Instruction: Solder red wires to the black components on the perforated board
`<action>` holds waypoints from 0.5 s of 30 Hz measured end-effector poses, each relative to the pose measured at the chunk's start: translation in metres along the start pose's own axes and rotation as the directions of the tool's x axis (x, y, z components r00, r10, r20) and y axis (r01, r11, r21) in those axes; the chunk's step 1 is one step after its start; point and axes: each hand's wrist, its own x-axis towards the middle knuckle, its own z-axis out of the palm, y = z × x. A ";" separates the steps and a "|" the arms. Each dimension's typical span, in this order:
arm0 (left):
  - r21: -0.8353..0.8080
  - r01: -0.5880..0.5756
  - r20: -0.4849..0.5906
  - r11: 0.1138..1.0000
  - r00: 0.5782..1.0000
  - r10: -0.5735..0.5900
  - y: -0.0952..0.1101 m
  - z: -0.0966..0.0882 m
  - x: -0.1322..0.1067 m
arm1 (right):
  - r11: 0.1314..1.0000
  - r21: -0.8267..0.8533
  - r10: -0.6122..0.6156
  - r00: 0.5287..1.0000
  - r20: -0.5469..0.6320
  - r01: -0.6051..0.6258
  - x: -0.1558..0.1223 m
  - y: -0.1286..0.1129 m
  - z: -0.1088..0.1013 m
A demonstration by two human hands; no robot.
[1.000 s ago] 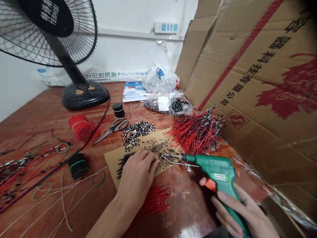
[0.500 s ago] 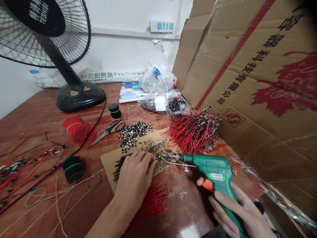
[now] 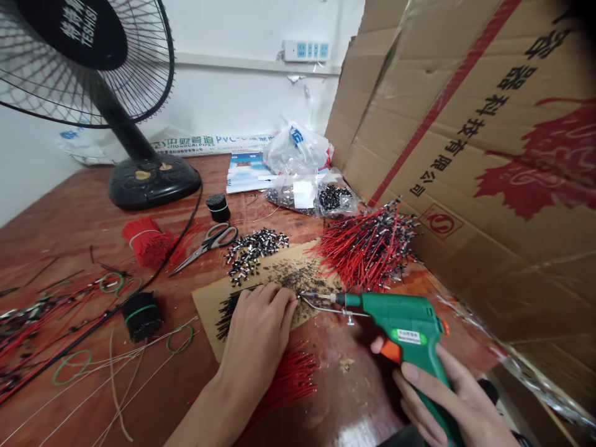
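Observation:
My right hand (image 3: pixel 447 397) grips a green soldering gun (image 3: pixel 403 313) by its handle, a finger at the orange trigger. The gun points left, with a thin solder feed tube running under its tip. My left hand (image 3: pixel 261 323) is closed in a pinch on a small silver-and-black part (image 3: pixel 299 297), mostly hidden by the fingers, right at the gun's tip. Under that hand lies a scorched tan board (image 3: pixel 207 313). Black wires (image 3: pixel 228 310) lie on the board left of the hand, and red wires (image 3: pixel 298 372) spread on the table below it.
Loose black-and-silver connectors (image 3: pixel 256 248) lie behind the board, beside scissors (image 3: pixel 205 247). A heap of red-and-black wires (image 3: pixel 372 245) rests against a large carton (image 3: pixel 465 155) on the right. A fan (image 3: pixel 153 180), a bundle of black wires (image 3: pixel 142 316) and a red bundle (image 3: pixel 146 241) stand left.
The view has shifted slightly, so everything sits a little farther right. Both hands keep their holds, and the gun's tip stays at the small part.

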 end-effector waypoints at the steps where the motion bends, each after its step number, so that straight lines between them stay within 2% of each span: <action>1: 0.003 -0.007 0.003 1.000 1.000 0.007 0.000 0.000 0.000 | 1.000 -0.003 -0.001 1.000 0.000 0.001 0.000 0.000 0.000; 10: 0.009 -0.024 0.014 1.000 1.000 0.024 0.004 -0.003 0.001 | 1.000 -0.003 0.024 0.999 0.029 -0.024 0.000 0.008 -0.008; 15: 0.024 -0.019 0.022 1.000 1.000 0.019 0.005 -0.004 0.000 | 0.999 0.008 0.041 0.999 -0.001 -0.041 0.000 0.006 -0.005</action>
